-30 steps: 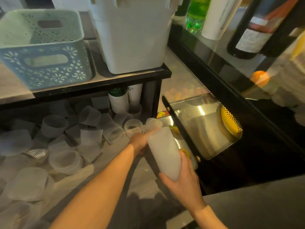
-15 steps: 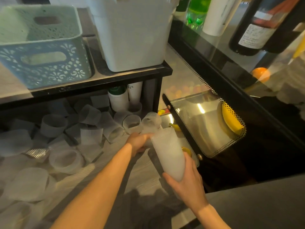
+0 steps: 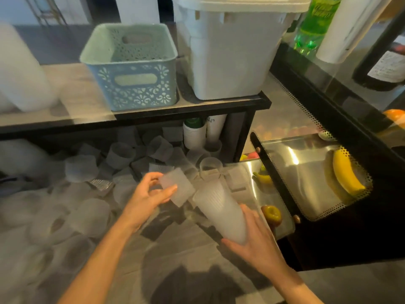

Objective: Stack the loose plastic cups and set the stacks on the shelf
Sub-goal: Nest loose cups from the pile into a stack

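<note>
Two hands work together: our right hand (image 3: 256,242) wraps its grip round the base of the stack (image 3: 221,211), mouth tilted toward eleven o'clock so we can feed it, while our left hand (image 3: 146,198) pinches a single cup (image 3: 177,189) just beside that mouth. Loose cups (image 3: 118,154) litter the floor beneath the shelf (image 3: 153,115) at twelve.

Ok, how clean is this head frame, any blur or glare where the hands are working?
Head view: the single cup in the left hand is motion-smeared; the stack held by the right hand is sharper. Loose cups at left are soft and hazy. Bright glare streaks the steel tray; wide-angle bending curves the shelf edge.
</note>
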The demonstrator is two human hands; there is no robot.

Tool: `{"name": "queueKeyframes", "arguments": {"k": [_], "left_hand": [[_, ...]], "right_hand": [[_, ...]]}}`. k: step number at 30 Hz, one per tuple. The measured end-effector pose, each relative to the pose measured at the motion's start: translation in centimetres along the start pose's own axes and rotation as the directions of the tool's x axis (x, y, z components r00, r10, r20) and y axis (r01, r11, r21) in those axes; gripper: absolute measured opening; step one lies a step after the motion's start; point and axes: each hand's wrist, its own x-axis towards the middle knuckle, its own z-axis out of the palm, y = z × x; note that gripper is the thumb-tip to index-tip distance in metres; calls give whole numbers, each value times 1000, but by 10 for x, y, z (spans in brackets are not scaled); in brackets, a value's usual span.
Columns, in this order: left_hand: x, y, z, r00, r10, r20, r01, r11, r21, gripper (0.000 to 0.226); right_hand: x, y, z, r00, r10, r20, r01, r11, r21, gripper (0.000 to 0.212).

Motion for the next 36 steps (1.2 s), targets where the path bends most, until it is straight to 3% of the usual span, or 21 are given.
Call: {"name": "queueKeyframes", "arguments": {"k": [7, 12, 23, 30, 34, 36], "left_hand": [[-16, 25, -22, 981, 190, 39, -193, 946, 259, 52], [-21, 38, -24, 950, 296, 100, -308, 839, 448, 47], [-20, 51, -26, 969, 144, 199, -244, 656, 714, 78], [-28, 19, 20, 967, 96, 236, -217, 800, 560, 87], [-30, 28, 38, 959, 73, 273, -192, 877, 441, 67], [-22, 28, 48, 979, 87, 185, -130, 963, 236, 59]], "right_hand": [[11, -34, 7, 991, -113, 69, 115, 993, -22, 96], [18, -42, 15, 985, -145, 95, 148, 989, -26, 97], [18, -49, 18, 970, -198, 142, 199, 980, 4, 100], [17, -42, 16, 986, -152, 72, 147, 986, 80, 94], [9, -28, 16, 994, -101, 46, 96, 990, 106, 96], [3, -22, 13, 997, -77, 9, 74, 986, 150, 96]]}}
